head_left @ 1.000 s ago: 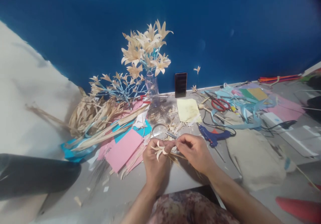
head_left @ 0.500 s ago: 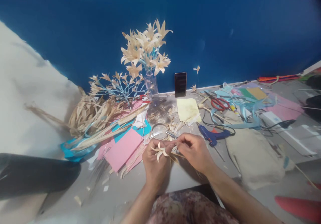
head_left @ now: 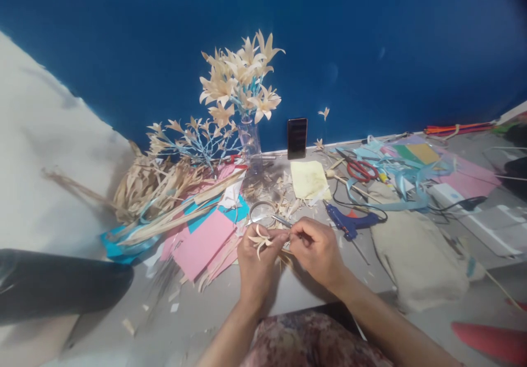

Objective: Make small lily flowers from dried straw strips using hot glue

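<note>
A small cream flower [head_left: 260, 238] with narrow, pointed petals sticks out from my left hand [head_left: 259, 265], whose fingers are closed around its base. My right hand [head_left: 315, 249] pinches close beside it, fingertips nearly touching those of the left. Whatever lies in the right pinch, perhaps the thin stem, is hidden by the fingers. Just beyond both hands are a roll of clear tape [head_left: 262, 212] and a slim metallic tool [head_left: 281, 221]. Scraps of dried husk [head_left: 288, 191] lie scattered behind these.
A clear vase [head_left: 250, 145] of cream flowers stands by the blue wall, beside a propped phone [head_left: 297, 138]. To the right are a blue glue gun [head_left: 349, 221], red-handled scissors [head_left: 362, 170] and a beige cloth [head_left: 420, 263]. Pink paper [head_left: 205, 243] and husk bundles [head_left: 142, 186] lie left.
The flower has turned slightly in my left hand, its petals now facing another way. Both hands stay close together in nearly the same spot.
</note>
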The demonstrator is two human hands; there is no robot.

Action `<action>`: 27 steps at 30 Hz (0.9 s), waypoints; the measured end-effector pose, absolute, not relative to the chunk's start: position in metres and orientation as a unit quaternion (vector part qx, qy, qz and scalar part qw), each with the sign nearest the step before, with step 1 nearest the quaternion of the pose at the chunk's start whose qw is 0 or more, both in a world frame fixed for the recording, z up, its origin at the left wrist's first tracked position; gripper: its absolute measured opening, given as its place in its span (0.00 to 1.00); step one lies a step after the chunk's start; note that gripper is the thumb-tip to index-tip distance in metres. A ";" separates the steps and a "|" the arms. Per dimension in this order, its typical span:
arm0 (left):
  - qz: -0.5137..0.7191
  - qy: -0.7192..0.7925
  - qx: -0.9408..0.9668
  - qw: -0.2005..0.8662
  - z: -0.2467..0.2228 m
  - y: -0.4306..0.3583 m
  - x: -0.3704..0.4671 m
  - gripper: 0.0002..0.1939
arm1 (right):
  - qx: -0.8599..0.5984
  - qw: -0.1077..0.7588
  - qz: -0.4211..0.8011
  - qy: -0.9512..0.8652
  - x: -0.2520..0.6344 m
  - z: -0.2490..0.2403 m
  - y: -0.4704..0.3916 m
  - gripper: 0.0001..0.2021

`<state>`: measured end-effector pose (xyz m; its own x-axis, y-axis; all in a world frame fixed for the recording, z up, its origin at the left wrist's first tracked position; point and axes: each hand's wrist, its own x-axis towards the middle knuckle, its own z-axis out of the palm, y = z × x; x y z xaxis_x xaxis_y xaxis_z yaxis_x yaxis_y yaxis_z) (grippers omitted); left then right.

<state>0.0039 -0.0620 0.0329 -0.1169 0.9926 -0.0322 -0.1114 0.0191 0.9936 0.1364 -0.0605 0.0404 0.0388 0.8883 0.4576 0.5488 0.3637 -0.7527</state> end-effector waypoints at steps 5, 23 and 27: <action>0.549 0.517 0.445 0.483 0.033 -0.062 0.005 0.12 | -0.515 0.480 0.136 -0.697 0.135 0.035 -0.061 0.09; 0.569 0.510 0.414 0.495 0.030 -0.066 0.002 0.16 | -0.563 0.452 0.308 -0.620 0.138 0.044 -0.072 0.09; 0.575 0.533 0.449 0.428 0.033 -0.068 0.003 0.15 | -0.577 0.445 0.291 -0.620 0.136 0.045 -0.071 0.08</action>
